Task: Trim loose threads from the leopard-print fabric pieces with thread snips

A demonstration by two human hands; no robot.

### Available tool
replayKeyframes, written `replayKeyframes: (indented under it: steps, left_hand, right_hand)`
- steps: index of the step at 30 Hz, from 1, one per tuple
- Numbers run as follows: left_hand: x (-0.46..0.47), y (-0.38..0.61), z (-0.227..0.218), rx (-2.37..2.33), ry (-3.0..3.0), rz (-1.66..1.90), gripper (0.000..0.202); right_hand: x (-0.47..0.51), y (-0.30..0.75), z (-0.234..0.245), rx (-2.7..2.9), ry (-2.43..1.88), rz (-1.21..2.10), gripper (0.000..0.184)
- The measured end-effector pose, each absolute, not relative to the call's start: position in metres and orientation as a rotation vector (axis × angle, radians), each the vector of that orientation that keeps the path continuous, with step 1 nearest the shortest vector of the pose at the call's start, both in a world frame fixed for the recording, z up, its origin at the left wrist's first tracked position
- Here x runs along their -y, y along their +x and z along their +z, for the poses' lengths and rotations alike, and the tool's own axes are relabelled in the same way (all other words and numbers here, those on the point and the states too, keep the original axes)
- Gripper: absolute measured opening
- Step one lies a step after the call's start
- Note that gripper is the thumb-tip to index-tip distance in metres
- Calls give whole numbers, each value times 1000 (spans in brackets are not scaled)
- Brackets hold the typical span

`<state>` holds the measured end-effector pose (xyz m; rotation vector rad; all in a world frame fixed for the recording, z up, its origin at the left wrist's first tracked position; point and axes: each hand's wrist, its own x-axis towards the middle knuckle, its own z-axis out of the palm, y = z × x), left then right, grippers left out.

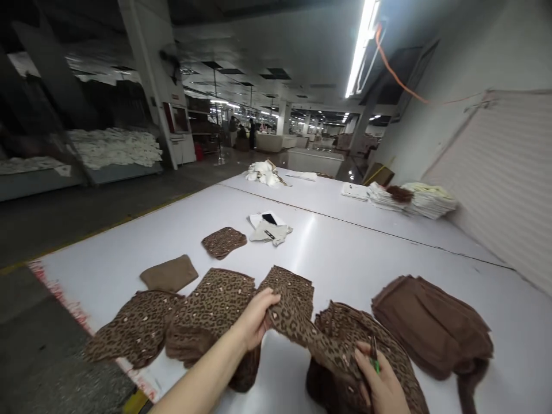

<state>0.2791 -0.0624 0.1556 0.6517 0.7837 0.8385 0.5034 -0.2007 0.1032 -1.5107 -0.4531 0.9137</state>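
Note:
My left hand (254, 319) pinches the edge of a leopard-print fabric piece (293, 307) that lies across the white table (336, 253). My right hand (379, 382) is closed on a small green-handled tool (374, 359) and rests on a pile of leopard-print pieces (371, 345) at the near edge. Left of my arm sit a stack of leopard pieces (211, 313) and another spread piece (138, 328).
A plain brown stack (431, 325) lies at the right. A plain brown piece (169, 273) and a small leopard piece (223, 241) lie farther out, beyond them a phone on pale cloth (269, 225). White piles (414, 198) sit by the far wall. People stand far off.

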Motion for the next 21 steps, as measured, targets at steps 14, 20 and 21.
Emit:
replayKeyframes:
  steps: [14,20,21]
  left_hand:
    - [-11,26,68,-1679,1155,926,28]
    - [11,74,111,-1471,1408,842,46]
    - [22,91,125,-1288,1425,762,46]
  right_hand:
    - [83,268,25,1094,-1545,961,16]
    - [121,298,10,969,-1583,820,18]
    - [130,310,15,925,-1603,810,19]
